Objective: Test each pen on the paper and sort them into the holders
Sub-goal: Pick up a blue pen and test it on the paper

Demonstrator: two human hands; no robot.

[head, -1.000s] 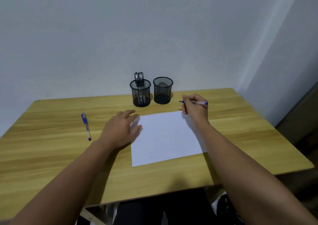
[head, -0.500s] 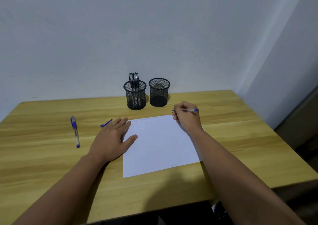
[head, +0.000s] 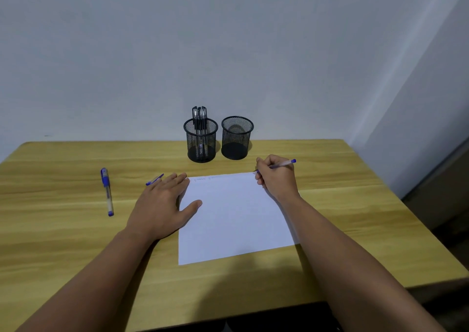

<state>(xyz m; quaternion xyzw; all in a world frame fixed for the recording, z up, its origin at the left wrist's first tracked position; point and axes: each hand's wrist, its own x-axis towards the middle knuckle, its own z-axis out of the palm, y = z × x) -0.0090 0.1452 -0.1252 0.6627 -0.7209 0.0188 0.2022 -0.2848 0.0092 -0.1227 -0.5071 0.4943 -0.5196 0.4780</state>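
The right hand (head: 276,179) pinches a blue-capped clear pen (head: 280,164) in a writing grip, its tip at the far right corner of the white paper (head: 236,220), its blue end pointing right and away. The left hand (head: 162,204) lies flat and spread, fingers together on the wood, thumb pressing the paper's left edge. Faint scribbles (head: 203,179) run along the sheet's far edge. Just beyond the left fingertips a small blue pen cap (head: 154,179) lies on the table (head: 63,230), a light wooden top with visible grain. Well to the left rests another blue pen (head: 107,192), capped, roughly lengthwise toward the viewer. At the far edge stand two black mesh holders side by side: the left holder (head: 201,142) has several black-capped pens (head: 199,118) upright in it, the right holder (head: 237,138) shows only its dark bottom. Behind them rises a plain pale wall (head: 177,52), meeting a second wall at a corner on the right.
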